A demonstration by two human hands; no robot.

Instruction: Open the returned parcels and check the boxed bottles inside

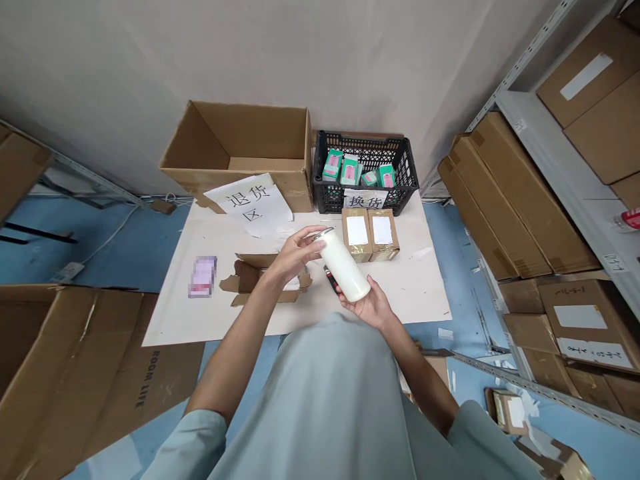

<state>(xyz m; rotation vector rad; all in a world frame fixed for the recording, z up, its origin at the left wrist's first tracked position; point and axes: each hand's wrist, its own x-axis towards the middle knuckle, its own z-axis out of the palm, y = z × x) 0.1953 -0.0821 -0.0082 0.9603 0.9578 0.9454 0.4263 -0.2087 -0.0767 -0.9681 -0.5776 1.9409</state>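
A white tumbler (344,265), cylindrical with a metallic rim at its upper end, is held tilted above the table between my two hands. My left hand (299,252) closes round the rim end. Under the base end, my right hand (367,303) has its fingers curled against the tumbler. A small black and red object (331,280) shows by my right fingertips; whether I hold it or it lies on the table I cannot tell. Behind my left wrist sits an opened small cardboard box (245,277) with torn flaps, partly hidden by my forearm.
On the white table (170,313) are a pixelated pink-purple item (203,277), two taped cartons (357,233) with white labels, a large open box (295,187) with a paper sign (250,200), and a black crate (365,143) holding green-pink boxes. Shelves (545,127) of cartons stand right.
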